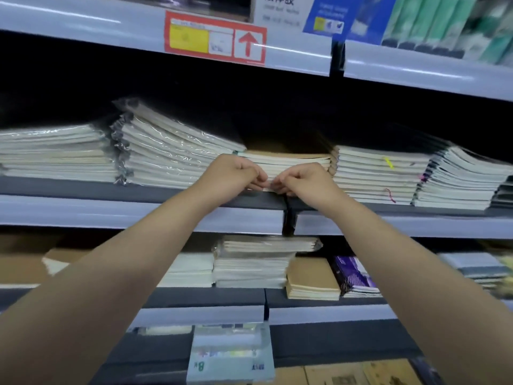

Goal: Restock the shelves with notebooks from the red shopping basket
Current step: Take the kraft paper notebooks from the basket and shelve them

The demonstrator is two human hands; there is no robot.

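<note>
A short stack of brown-covered notebooks (288, 161) lies on the middle shelf (138, 193), between taller wrapped stacks. Both arms reach up to it. My left hand (230, 173) has its fingers curled at the front edge of the stack's lowest notebooks. My right hand (302, 180) meets it there, fingertips pinching the same edge. The two hands almost touch each other. The red shopping basket is out of view.
Plastic-wrapped notebook stacks (166, 151) sit left of the brown stack, and more stacks (383, 173) sit to its right. The shelf below holds further notebooks (252, 262), a brown pile (311, 279) and a purple pack (355, 276). A red price label (216, 37) hangs above.
</note>
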